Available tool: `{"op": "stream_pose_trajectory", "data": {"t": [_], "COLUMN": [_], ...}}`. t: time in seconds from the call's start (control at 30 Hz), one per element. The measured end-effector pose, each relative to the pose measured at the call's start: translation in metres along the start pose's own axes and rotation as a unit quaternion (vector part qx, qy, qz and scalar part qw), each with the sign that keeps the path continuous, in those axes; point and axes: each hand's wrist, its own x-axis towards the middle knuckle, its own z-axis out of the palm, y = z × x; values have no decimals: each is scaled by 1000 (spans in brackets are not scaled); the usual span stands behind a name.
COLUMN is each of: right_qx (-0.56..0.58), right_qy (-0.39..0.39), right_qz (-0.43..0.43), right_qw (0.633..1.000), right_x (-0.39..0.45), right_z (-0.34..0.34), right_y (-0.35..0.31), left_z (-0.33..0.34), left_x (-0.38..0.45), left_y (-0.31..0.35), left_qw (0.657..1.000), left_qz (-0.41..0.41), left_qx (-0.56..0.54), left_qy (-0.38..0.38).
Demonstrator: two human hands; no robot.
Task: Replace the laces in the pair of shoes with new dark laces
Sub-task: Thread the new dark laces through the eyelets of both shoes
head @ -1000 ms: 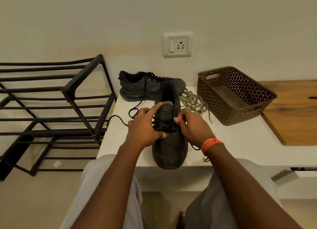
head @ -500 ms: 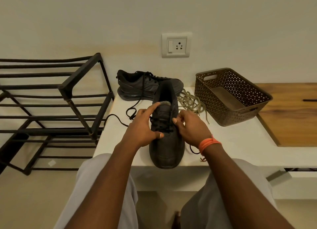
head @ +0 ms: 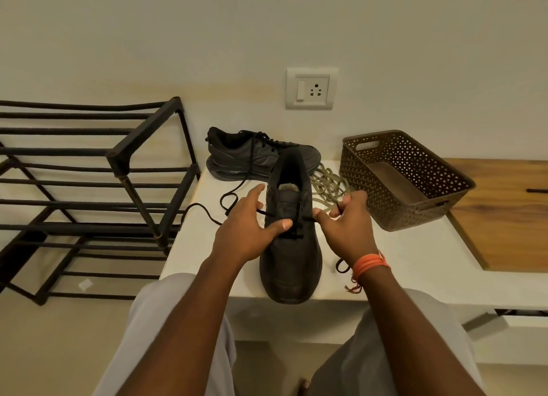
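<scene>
Two bare hands work on one black leather lace-up shoe (head: 290,256) standing at the front edge of the white counter (head: 415,256), toe toward the person. Left hand (head: 246,232) rests on the shoe's left side, thumb pressing the thin black lace (head: 292,226) across the eyelets. Right hand (head: 345,226) pinches the lace's right strand just beside the shoe. A second black laced shoe (head: 252,155) lies at the counter's rear edge.
</scene>
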Motion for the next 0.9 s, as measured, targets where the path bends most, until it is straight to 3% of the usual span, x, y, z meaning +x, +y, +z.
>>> {"op": "stream_pose_trajectory", "data": {"t": [0.1,0.23,0.53,0.73,0.9], "right_qx": [51,112,50,-34,-35], "right_qy": [-36,-84,-64,-70,-39], "right_qz": [-6,-27,-45,-77,-78], "right_qw": [998,990,996,994,996], "right_x": [-7,-7,5,16,14], "right_z": [-5,-7,15,29,33], "right_y": [-10,-22,-27,-29,-21], "left_z": [-1,2,6,6,11], "left_x": [1,1,4,8,12], "left_y": [2,5,10,15,19], "left_qw": [996,995,990,991,991], "left_qz": [-40,-56,-60,-47,-26], "left_qx": [45,61,58,46,53], "left_qy": [61,60,116,117,120]}}
